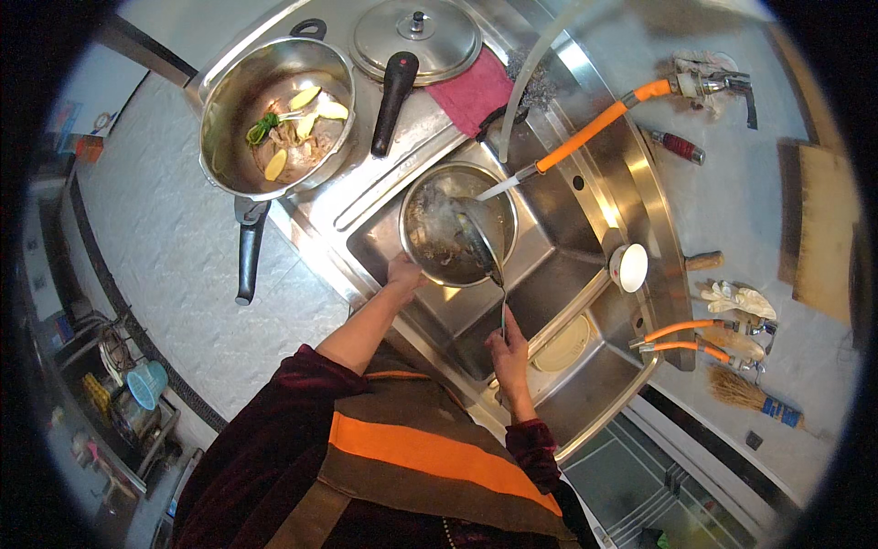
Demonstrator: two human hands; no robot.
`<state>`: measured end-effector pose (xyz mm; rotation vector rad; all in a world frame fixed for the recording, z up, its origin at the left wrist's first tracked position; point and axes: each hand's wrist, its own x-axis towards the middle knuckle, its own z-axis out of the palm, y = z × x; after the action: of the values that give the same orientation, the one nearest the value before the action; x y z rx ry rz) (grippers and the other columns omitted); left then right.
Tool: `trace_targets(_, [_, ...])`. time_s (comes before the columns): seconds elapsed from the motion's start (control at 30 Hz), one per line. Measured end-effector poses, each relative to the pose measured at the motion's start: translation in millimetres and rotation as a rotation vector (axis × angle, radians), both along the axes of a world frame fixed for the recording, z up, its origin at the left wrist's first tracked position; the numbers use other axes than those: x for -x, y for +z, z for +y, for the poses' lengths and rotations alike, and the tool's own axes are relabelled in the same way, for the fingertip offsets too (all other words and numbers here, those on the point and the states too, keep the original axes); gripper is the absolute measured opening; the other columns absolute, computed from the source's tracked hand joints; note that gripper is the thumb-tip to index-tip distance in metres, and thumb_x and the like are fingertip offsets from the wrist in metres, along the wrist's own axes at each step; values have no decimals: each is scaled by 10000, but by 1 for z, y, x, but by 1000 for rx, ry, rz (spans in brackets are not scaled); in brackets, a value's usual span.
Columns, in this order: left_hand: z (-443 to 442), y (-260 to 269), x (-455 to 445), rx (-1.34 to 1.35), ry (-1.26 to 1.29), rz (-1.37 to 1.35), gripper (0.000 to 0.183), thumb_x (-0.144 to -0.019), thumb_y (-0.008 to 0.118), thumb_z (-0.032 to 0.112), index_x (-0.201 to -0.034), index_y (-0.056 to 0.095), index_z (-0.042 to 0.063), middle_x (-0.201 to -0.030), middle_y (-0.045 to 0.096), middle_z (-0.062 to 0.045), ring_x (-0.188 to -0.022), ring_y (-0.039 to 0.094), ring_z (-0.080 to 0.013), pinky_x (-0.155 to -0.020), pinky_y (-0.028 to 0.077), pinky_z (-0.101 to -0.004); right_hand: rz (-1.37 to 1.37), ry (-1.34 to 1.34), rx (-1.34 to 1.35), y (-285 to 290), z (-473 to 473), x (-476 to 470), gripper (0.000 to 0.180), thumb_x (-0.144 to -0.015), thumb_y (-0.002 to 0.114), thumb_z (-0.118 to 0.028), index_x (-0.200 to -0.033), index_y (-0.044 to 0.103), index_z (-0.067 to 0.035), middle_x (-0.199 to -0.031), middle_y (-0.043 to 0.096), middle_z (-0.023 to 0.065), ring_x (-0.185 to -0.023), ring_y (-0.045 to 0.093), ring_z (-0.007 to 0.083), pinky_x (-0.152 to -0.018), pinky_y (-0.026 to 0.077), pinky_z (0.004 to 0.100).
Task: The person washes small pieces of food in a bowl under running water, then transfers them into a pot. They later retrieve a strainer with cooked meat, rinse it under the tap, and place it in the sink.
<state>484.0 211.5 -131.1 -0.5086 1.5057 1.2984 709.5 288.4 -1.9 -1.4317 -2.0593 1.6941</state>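
A round stainless steel pot (425, 195) sits in the left basin of a steel sink (535, 199). Cloudy water with dark bits fills its lower part, and steam or mist blurs the surface. My left hand (406, 274) grips the pot's near left rim. With my right hand (509, 353) I hold the thin handle of a metal ladle or strainer (488, 257), whose head dips into the pot. An orange hose (576, 141) on a wall tap pours a stream of water (499, 187) into the pot from the right.
On the left counter stands an open pressure cooker (212, 130) holding ginger slices (276, 165), a knotted green bundle (263, 129) and brownish pieces. Its lid (446, 41) lies behind, beside a red cloth (473, 96). A white bowl (629, 267) rests on the sink's back ledge; a yellowish dish (562, 346) sits in the right basin.
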Motion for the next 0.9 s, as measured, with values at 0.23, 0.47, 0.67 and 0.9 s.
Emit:
trace_targets(0.23, [4,11,5,24,2,-32,248,-841,523,-35,-1079,559,25,-1004,616,-81,-856,634,-233,-696,595,-372,-210,176,-394,5,-4,0,554,-888,467,-40,-1428,348,-71,-703,537,71,-620,490,141,-623,440,255])
trace_targets(0.47, [3,1,1,-4,15,-14,252,-832,532,-34,-1077,560,19,-1008,624,-109,-906,641,-250,-717,592,-376,-243,279,-395,23,-19,-5,608,-844,450,26,-1431,316,-65,-1136,560,300,-1017,579,414,-856,466,431])
trace_targets(0.67, [2,2,1,67,-43,12,242,-834,515,-40,-1055,570,40,-983,633,-99,-869,639,-222,-653,577,-358,-348,318,-421,-14,-4,29,672,-787,463,82,-1427,316,-62,-1024,601,294,-860,613,432,-723,478,466])
trace_targets(0.9, [1,-13,0,-12,-1,3,249,-822,523,-47,-1049,567,48,-949,643,-90,-773,651,-234,-643,584,-353,-248,228,-651,-24,-1,43,729,-793,479,37,-1461,235,-121,-930,586,251,-738,607,433,-616,496,484])
